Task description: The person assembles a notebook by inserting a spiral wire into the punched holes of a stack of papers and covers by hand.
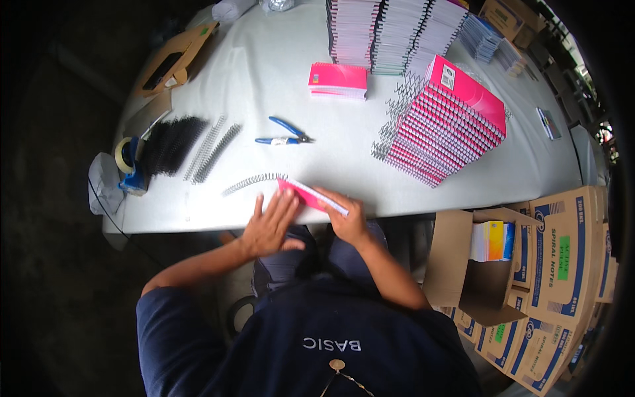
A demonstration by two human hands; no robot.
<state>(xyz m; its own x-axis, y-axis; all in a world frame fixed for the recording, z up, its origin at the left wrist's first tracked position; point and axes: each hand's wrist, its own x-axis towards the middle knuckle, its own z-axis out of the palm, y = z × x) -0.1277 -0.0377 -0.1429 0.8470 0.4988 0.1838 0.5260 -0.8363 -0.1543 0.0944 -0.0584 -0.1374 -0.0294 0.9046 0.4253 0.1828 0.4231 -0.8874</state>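
Your left hand [271, 225] is nearly flat, palm turned down, its fingers stretched out and slightly parted, the thumb standing away toward the right; it grips nothing, and its fingertips lie against the left part of the pink notebook [305, 196], though how hard they press you cannot tell from here. Your right hand [347, 217] is closed around the notebook's right end, the index finger laid along the far side, the other fingers partly hidden. Your left forearm slants inward from a bent elbow at the lower left, your right one comes up from the lower right, and the two hands face each other just over the near edge of the table [357, 155]. The notebook is tilted between them, white page edges showing, and a loose wire coil [250, 181] curves leftward from its upper left corner. Beside you on the right, an open carton [445, 264] holds yellow and blue booklets [493, 241]. Beyond your hands lie blue-handled pliers [294, 139], with dark coils [173, 145] and a blue tape dispenser [135, 173] to the left, and a big leaning stack of pink notebooks [450, 129] to the right; farther off are a small pink pile [337, 79] and, behind it, tall bound stacks [400, 33]
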